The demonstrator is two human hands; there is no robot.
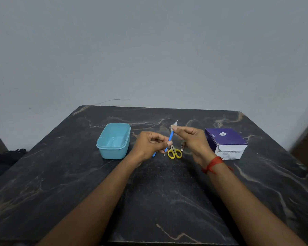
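While my left hand (pixel 149 144) holds the blue-handled tool (pixel 170 137) near the middle of its handle, my fingers (pixel 169 143) curled round it, my right hand (pixel 194 141) pinches a small white pad (pixel 174 124) about the tool's far end, thumb and forefinger pressed together on it. The tool is up off the counter (pixel 158 192), tilted, its near end pointing down to the left and its far end up to the right, over the middle of the dark marbled top. A thin pale tip shows just beyond the pad. Right under my hands a pair of scissors (pixel 175 153) with yellow handles lies flat, handles toward me, and a small metal piece (pixel 182 147) shows just beside them on the right; what it is I cannot tell. To the left stands an open light-blue tub (pixel 112 153), near my left hand but apart from it. To the right sits a purple and white box (pixel 226 139), well clear of the scissors. A red thread (pixel 212 164) is tied round my right wrist. A plain grey wall (pixel 149 50) rises behind the far edge of the counter.
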